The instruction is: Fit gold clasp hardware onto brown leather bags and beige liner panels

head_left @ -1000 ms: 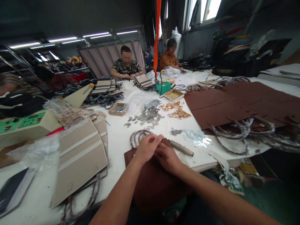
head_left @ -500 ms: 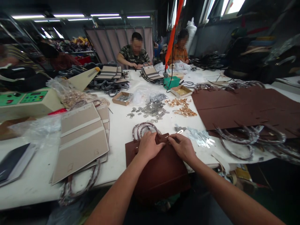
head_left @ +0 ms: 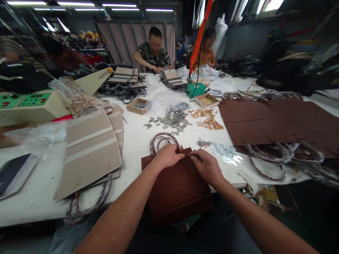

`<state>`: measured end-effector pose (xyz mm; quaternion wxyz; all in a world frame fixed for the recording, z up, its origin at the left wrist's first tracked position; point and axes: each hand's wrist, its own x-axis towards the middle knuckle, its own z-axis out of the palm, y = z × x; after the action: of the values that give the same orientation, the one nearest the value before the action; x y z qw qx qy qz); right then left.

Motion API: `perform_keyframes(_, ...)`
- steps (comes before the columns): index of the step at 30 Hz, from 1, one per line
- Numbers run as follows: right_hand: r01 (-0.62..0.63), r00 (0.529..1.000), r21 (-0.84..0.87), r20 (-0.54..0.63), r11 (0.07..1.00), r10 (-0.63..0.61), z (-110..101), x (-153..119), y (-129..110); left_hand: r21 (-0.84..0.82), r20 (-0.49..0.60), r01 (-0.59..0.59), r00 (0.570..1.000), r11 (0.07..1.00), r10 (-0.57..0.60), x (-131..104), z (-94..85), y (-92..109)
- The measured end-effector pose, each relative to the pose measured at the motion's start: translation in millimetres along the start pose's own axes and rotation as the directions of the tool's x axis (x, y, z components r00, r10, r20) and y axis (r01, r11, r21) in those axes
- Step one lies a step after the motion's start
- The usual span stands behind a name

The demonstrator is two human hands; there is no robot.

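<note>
A brown handbag (head_left: 180, 187) rests against the table's front edge, with its plastic-wrapped handles (head_left: 163, 134) standing up at the far side. My left hand (head_left: 169, 155) is closed on the bag's top edge beside the handles, thumb on the near side. At the bag's upper right corner, my right hand (head_left: 208, 165) pinches with thumb and forefinger at a small metal glint. The fingers mostly cover this piece, so its exact shape is hidden. Just beyond the right hand lie flat silver metal strips (head_left: 226, 152).
Loose grey metal plates (head_left: 173, 120) and gold fittings (head_left: 210, 123) lie mid-table, near small cardboard boxes (head_left: 206, 101). Beige panels (head_left: 90, 158) are stacked left; brown bag pieces (head_left: 265, 123) cover the right. A co-worker (head_left: 153, 53) sits across the table.
The silver slotted plate seen by my right fingers is now mostly out of sight. My left hand has shifted slightly, its thumb nearer the right hand. The camera view has moved a little.
</note>
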<state>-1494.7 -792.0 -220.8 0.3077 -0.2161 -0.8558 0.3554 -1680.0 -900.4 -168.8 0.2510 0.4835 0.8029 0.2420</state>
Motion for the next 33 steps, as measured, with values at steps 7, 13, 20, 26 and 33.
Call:
perform_keyframes(7, -0.086, 0.995, -0.085, -0.061, 0.993, 0.081, 9.7, -3.0, -4.4, -0.075, 0.032, 0.028, 0.999, 0.997, -0.026, 9.7, 6.3, -11.9)
perform_keyframes(13, -0.055, 0.996, -0.189, -0.074, 0.98, 0.041, 13.7, -2.8, -0.8, -0.154, 0.056, 0.02, 0.998, 0.988, -0.012, 11.1, 11.1, -21.3)
perform_keyframes(20, 0.028, 0.997, -0.393, 0.078, 0.919, 0.004, 17.4, -0.1, -6.7, -0.165, -0.004, 0.012, 1.0, 0.986, -0.013, 8.4, 15.5, -23.7)
perform_keyframes(26, -0.051, 0.975, -0.36, 0.183, 0.932, 0.124, 10.5, 7.3, -13.1, -0.161, -0.037, -0.016, 0.999, 0.987, 0.01, 3.3, 15.9, -23.6)
perform_keyframes(33, -0.004, 0.92, -0.334, 0.369, 0.943, 0.134, -6.5, 29.3, -16.0, -0.084, -0.093, -0.039, 0.995, 0.996, 0.031, -3.2, 14.3, -15.8)
